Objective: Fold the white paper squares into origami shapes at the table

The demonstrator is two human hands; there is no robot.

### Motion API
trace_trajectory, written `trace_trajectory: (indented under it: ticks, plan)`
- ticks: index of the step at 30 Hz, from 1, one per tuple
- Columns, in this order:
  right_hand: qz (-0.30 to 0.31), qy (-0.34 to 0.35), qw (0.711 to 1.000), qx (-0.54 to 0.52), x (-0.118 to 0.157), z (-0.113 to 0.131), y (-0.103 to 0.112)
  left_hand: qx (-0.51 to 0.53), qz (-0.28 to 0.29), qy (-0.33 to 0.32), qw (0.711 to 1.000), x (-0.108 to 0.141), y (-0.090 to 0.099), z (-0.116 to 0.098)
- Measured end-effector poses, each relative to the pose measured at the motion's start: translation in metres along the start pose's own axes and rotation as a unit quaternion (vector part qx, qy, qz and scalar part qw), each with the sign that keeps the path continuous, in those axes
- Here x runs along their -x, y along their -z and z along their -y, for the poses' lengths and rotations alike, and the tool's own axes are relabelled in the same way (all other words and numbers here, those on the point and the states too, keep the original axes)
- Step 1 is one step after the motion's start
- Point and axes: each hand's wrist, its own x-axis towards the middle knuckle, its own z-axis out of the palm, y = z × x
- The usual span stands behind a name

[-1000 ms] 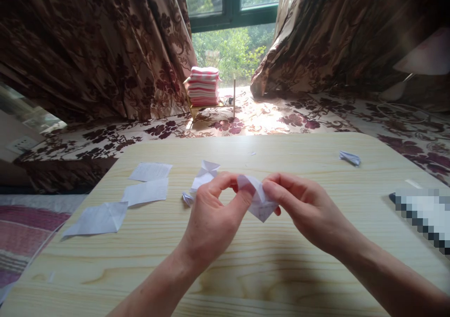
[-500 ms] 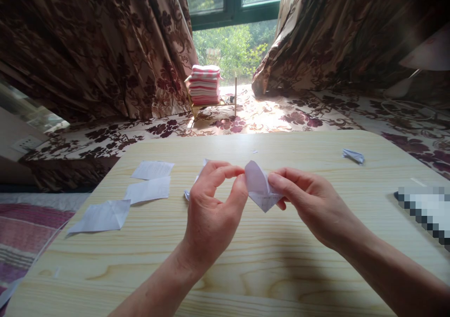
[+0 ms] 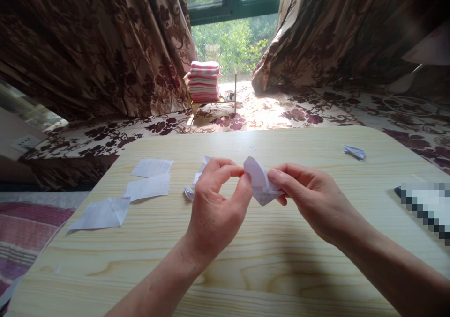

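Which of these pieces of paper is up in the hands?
The folded paper pinched by left hand and right hand, one corner pointing down; the other papers lie unheld.

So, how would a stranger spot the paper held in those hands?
Find the pale wooden table, then the left hand and right hand over its middle. Between them is a small folded paper, held up, unlike the sheets lying on the table.
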Motion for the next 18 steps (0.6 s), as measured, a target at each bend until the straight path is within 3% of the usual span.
trace_trajectory:
  ticks: [7, 18]
  plan:
    - [-0.014, -0.006, 1.000, -0.001, -0.0008, -0.0012, 0.0004, 0.066, 0.013, 0.123, 0.990, 0.0012, -0.0050, 0.0016]
    - [0.006, -0.050, 0.989, -0.137, -0.0050, -0.0031, -0.0007, 0.073, 0.025, 0.067, 0.995, 0.0040, -0.0070, 0.0014]
